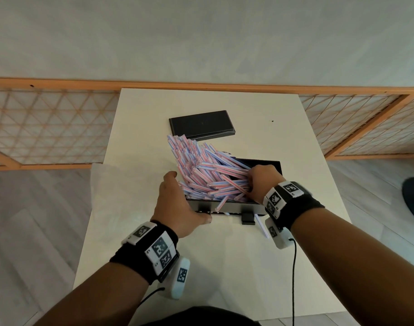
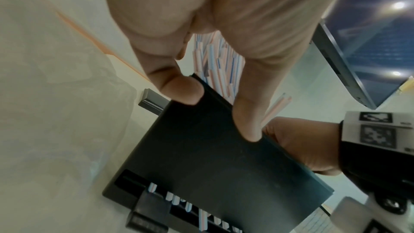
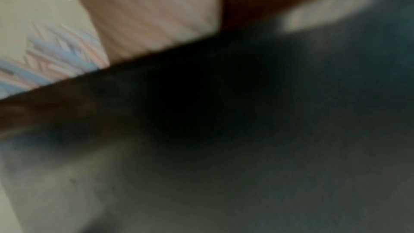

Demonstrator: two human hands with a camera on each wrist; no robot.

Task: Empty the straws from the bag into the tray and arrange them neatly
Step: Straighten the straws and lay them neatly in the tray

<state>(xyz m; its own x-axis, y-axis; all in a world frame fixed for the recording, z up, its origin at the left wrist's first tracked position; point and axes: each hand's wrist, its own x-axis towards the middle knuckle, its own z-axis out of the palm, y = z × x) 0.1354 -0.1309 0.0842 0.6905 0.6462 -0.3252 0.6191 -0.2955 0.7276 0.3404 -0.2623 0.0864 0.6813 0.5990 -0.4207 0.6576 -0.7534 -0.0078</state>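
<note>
A big heap of pink, blue and white striped straws (image 1: 201, 165) fills the black tray (image 1: 227, 205) and fans up and out over its left end. My left hand (image 1: 180, 198) grips that left end, thumb low on the front wall, and in the left wrist view its fingers (image 2: 246, 121) press on the rim of the tray (image 2: 201, 157). My right hand (image 1: 260, 180) is dug into the straws at the tray's right side, fingers curled round a bunch. The clear bag (image 1: 102, 182) lies flat at the table's left edge. The right wrist view is blurred: only straws (image 3: 56, 56) and the dark tray wall (image 3: 224, 112) show.
A black lid (image 1: 201, 124) lies flat on the white table (image 1: 224, 267) behind the tray. One loose straw (image 1: 262, 228) rests on the table in front of the tray's right end. Wooden lattice screens (image 1: 48, 125) stand behind, and a dark object (image 1: 413, 198) is on the floor, right.
</note>
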